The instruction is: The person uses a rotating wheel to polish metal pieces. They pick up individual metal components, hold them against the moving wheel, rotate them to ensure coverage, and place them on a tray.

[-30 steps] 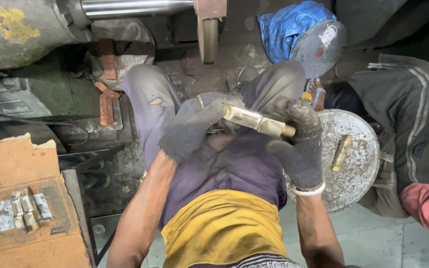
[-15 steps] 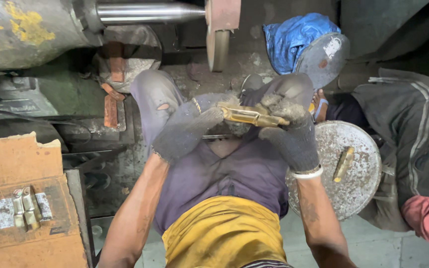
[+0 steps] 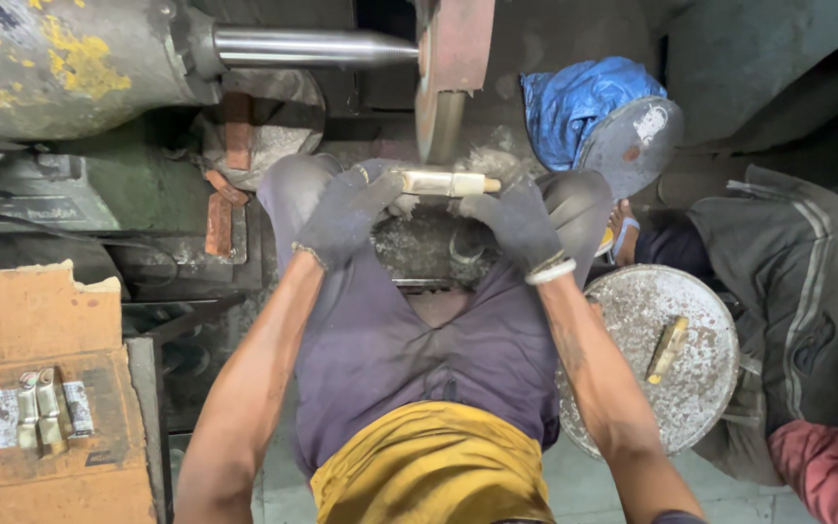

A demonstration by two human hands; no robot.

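I hold a short brass-coloured metal rod [image 3: 446, 182] crosswise in both gloved hands, just under the edge of a buffing wheel [image 3: 441, 102]. My left hand [image 3: 346, 213] grips its left end. My right hand [image 3: 516, 225] grips its right end. The wheel sits on a steel shaft [image 3: 312, 47] that runs from a grey, yellow-stained motor housing [image 3: 60, 63] at the upper left. My knees frame the rod on both sides.
A round dusty metal lid [image 3: 666, 354] at my right carries one brass piece [image 3: 668, 347]. A cardboard box [image 3: 46, 398] at the lower left holds several small metal parts [image 3: 46, 412]. Blue cloth [image 3: 574, 97] lies behind the wheel. Another person's leg [image 3: 788, 281] is at the right.
Both hands have lifted the rod away from my lap and forward, up to the lower edge of the wheel. The rod has turned level.
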